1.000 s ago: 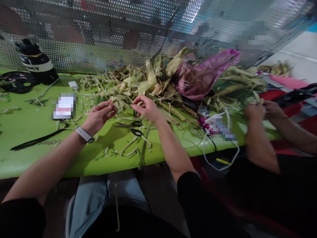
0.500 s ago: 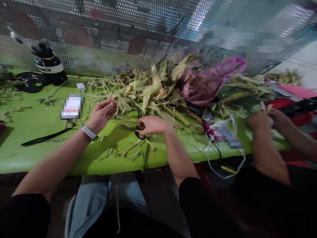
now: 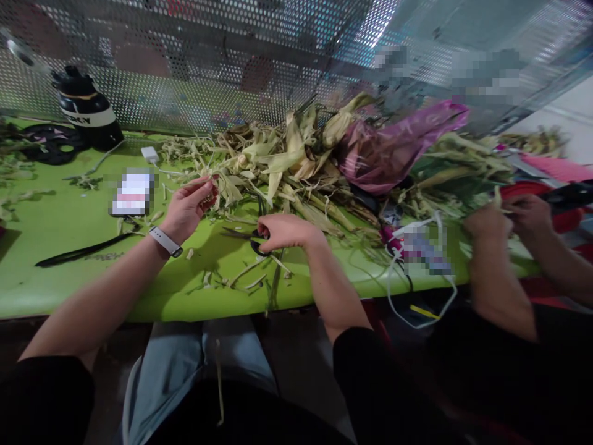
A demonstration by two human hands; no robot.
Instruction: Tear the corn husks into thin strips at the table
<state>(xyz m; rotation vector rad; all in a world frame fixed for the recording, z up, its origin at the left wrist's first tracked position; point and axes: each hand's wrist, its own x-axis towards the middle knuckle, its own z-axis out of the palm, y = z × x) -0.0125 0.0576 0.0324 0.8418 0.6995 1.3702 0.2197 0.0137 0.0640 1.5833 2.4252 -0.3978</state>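
At the near left edge of a heap of dried corn husks (image 3: pixel 278 161), my left hand (image 3: pixel 189 209) is pinched closed. A pale, leafy plant piece (image 3: pixel 228 186) lies at its fingertips and seems to be held there, though it blends with the heap behind. My right hand (image 3: pixel 290 233) has its fingers in the handles of black scissors (image 3: pixel 256 242). The blades point left, low over the green tabletop, a little apart from the left hand. Cut stalk bits (image 3: pixel 245 272) lie just below the scissors.
A phone (image 3: pixel 133 193), a black strap (image 3: pixel 86 250) and a black bottle (image 3: pixel 88 111) are at left. Pink plastic bag (image 3: pixel 384 151) sits on the heap. At right are a power strip (image 3: pixel 412 244) with white cables and a co-worker's hands (image 3: pixel 491 222) holding plant material.
The view has shifted slightly, so the table and heap sit a little higher. My left hand stays by the leafy piece, and the scissors remain in my right hand, almost unmoved.
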